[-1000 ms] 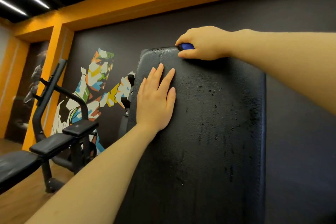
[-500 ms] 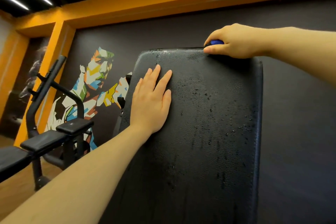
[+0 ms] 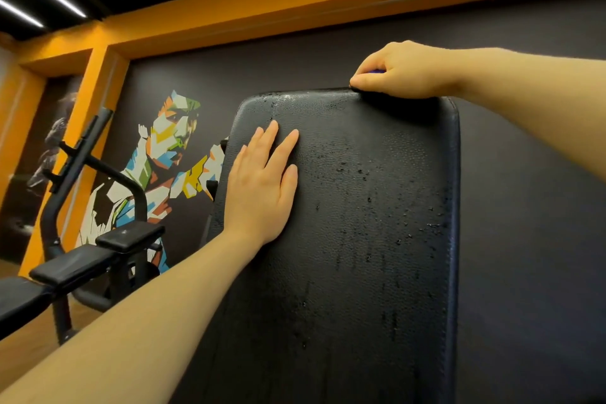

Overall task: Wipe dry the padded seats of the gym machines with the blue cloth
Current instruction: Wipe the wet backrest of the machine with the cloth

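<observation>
Right grip (image 3: pixel 406 70) pinching blue cloth (image 3: pixel 377 71) atop wet pad (image 3: pixel 360 223), left grip (image 3: pixel 262 187) flat, bench (image 3: pixel 75 264) beside.

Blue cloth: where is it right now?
Head view: the blue cloth is bunched inside the right hand, at the top edge of the black pad, upper right.

A gym: weight bench (image 3: pixel 65 269), padded backrest (image 3: pixel 360 239), boxer mural (image 3: pixel 164 154).

Wet black pad (image 3: pixel 360 223), blue cloth (image 3: pixel 376 71) atop
</observation>
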`<state>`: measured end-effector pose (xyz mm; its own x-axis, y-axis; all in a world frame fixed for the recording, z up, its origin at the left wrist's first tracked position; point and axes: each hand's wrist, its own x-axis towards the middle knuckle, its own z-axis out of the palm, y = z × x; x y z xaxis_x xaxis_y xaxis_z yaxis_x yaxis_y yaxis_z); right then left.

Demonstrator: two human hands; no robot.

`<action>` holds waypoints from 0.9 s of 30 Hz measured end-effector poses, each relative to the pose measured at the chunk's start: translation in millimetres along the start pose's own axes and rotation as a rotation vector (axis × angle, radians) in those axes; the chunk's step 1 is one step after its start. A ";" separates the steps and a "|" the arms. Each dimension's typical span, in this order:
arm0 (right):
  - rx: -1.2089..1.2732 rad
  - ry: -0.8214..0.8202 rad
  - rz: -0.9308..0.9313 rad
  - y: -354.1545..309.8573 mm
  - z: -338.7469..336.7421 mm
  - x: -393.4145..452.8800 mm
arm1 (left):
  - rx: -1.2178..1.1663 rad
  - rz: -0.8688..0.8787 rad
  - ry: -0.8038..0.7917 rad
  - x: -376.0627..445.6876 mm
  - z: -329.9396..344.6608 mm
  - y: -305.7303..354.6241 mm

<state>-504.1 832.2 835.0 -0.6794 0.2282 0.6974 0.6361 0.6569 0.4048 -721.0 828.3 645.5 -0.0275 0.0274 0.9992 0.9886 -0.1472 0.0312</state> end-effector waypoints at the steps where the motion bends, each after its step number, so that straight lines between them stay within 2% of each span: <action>1: -0.015 0.021 -0.001 4.4 -0.3 -5.8 | -0.001 0.001 0.000 0.0 0.0 0.1; 7: -0.094 0.223 -0.022 17.7 9.3 -40.4 | 0.017 0.005 0.011 -1.6 1.1 0.2; 11: -0.177 0.346 0.004 -2.1 26.9 -16.4 | 0.021 -0.006 0.010 -1.4 1.2 0.6; 18: -0.246 0.299 -0.109 -32.3 51.0 16.0 | 0.017 -0.002 0.016 -1.6 1.9 -0.1; 23: -0.339 0.293 -0.171 -33.7 56.2 -6.3 | 0.011 0.001 0.017 -1.2 2.1 -1.8; 27: -0.311 0.322 -0.217 -43.5 71.9 -37.4 | 0.003 0.000 0.022 -1.6 2.4 -1.8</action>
<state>-532.7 846.8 748.8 -0.6922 -0.1555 0.7047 0.6046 0.4082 0.6839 -722.4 830.9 643.9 -0.0302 0.0060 0.9995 0.9891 -0.1438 0.0308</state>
